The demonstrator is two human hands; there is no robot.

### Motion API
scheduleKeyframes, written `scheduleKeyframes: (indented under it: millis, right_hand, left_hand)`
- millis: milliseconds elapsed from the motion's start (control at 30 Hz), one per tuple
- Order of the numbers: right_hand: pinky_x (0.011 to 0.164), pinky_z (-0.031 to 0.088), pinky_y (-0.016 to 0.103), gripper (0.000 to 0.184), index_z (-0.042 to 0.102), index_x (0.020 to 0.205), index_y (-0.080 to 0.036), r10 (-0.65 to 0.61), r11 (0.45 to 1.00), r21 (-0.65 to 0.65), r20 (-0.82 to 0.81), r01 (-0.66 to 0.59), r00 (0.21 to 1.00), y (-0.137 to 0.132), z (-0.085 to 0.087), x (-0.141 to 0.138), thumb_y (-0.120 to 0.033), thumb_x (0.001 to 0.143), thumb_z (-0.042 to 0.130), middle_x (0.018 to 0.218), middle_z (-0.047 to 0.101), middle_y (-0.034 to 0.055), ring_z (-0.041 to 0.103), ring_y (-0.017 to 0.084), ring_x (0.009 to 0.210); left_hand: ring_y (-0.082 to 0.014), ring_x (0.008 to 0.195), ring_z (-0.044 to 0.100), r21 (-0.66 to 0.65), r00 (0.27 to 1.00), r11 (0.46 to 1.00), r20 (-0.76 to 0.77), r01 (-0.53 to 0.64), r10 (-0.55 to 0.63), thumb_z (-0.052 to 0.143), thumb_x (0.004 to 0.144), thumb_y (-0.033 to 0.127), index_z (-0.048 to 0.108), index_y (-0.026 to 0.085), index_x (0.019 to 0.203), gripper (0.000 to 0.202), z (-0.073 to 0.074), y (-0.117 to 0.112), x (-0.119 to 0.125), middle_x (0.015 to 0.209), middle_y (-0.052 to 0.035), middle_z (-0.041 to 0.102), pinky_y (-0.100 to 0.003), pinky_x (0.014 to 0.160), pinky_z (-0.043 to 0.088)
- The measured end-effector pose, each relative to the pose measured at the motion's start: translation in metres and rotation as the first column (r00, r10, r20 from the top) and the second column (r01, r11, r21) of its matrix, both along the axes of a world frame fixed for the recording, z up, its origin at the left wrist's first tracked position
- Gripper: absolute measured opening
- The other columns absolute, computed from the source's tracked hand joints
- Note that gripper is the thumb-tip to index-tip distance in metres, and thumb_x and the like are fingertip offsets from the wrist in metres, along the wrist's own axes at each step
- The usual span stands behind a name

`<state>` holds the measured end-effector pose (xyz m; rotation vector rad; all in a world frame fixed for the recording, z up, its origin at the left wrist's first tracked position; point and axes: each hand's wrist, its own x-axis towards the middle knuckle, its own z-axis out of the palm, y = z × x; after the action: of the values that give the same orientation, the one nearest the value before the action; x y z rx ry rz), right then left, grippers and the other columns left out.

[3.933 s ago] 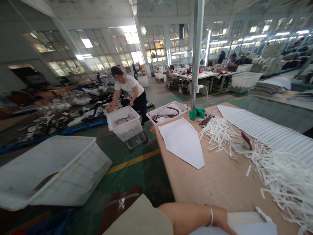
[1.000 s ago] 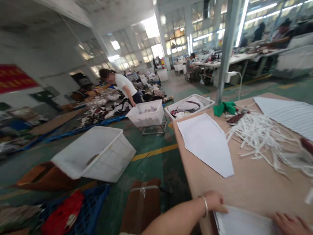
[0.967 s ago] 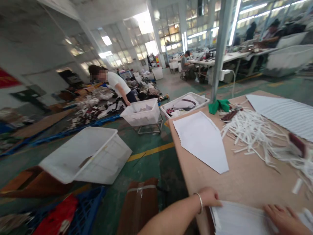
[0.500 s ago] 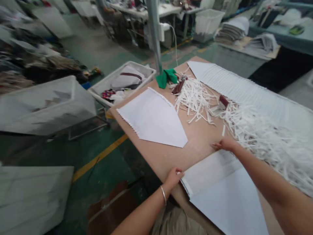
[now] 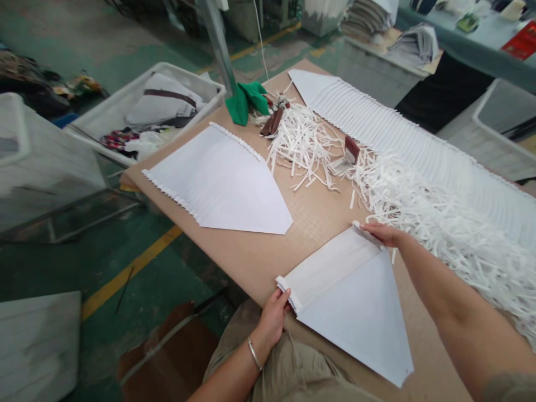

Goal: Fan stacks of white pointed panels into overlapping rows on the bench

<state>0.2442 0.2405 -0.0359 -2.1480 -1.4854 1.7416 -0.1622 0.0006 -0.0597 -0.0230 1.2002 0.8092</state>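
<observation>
A stack of white panels [image 5: 355,301], tapering to a point at the lower right, lies at the table's near edge. A paler strip crosses its upper part. My left hand [image 5: 274,314] grips the stack's left edge, with the thumb on top and fingers underneath. At the upper right edge, my right hand [image 5: 383,234] holds the stack with its fingers stretched along the border; its thumb is partly hidden. Farther left on the brown table [image 5: 318,223] lies another fanned stack of white panels [image 5: 226,181], touched by neither hand.
Loose white strips [image 5: 439,229] heap up on the right, beside a long row of overlapping white panels [image 5: 402,137]. A green cloth [image 5: 246,103] and a small dark red block [image 5: 350,149] lie farther back. A white bin [image 5: 154,111] stands left of the table, near a metal post [image 5: 218,47].
The view has shifted right and down. My right hand has come onto the stack's far edge, having been just off it. The stack is turned, and its pointed end now shows.
</observation>
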Motion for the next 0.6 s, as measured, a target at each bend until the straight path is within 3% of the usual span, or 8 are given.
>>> scheduleKeyframes:
  millis: [100,233,333,500,600]
  right_hand:
    - [0.071,0.057,0.031,0.058,0.071,0.095,-0.024,0.070,0.997,0.019,-0.026,-0.070,0.997,-0.007,-0.002,0.011,-0.076,0.070,0.070,0.089,0.075,0.0043,0.070,0.023,0.085]
    - [0.059,0.044,0.027,0.056,0.069,0.088,-0.022,0.132,0.970,0.193,0.092,-0.148,0.987,-0.014,-0.017,0.014,-0.074,0.068,0.070,0.070,0.065,-0.0012,0.059,0.018,0.069]
    - [0.060,0.038,0.029,0.054,0.066,0.085,-0.022,0.135,0.925,0.327,0.189,-0.192,0.973,-0.023,-0.028,0.013,-0.073,0.067,0.071,0.066,0.060,-0.0017,0.054,0.019,0.068]
    - [0.059,0.034,0.031,0.053,0.059,0.077,-0.023,0.148,0.838,0.480,0.259,-0.260,0.954,-0.038,-0.022,0.011,-0.076,0.074,0.062,0.061,0.050,-0.0022,0.048,0.018,0.064]
    - [0.061,0.035,0.031,0.053,0.060,0.081,-0.023,0.159,0.767,0.564,0.293,-0.304,0.943,-0.039,-0.014,0.000,-0.076,0.079,0.058,0.064,0.052,-0.0013,0.050,0.019,0.065]
  left_hand:
    - [-0.0288,0.114,0.067,0.068,0.997,0.997,-0.070,-0.037,0.041,0.086,0.069,0.051,0.065,0.018,0.118,0.063,0.002,-0.008,0.021,0.127,-0.0141,0.071,-0.040,0.100,0.052]
    - [-0.0281,0.120,0.065,0.172,0.964,0.981,-0.232,-0.086,0.125,0.086,0.072,0.044,0.059,0.020,0.126,0.065,-0.002,-0.021,0.049,0.130,-0.0128,0.070,-0.043,0.109,0.049]
    - [-0.0274,0.122,0.064,0.233,0.921,0.969,-0.353,-0.083,0.164,0.083,0.074,0.038,0.056,0.021,0.132,0.065,-0.007,-0.030,0.063,0.131,-0.0121,0.068,-0.044,0.112,0.046]
    - [-0.0265,0.122,0.064,0.283,0.880,0.956,-0.429,-0.081,0.202,0.078,0.076,0.031,0.054,0.019,0.135,0.065,-0.007,-0.034,0.067,0.132,-0.0126,0.068,-0.044,0.115,0.044]
    - [-0.0266,0.123,0.064,0.284,0.872,0.946,-0.411,-0.154,0.265,0.079,0.073,0.027,0.053,0.019,0.135,0.068,-0.008,-0.030,0.059,0.134,-0.0122,0.067,-0.044,0.115,0.044]
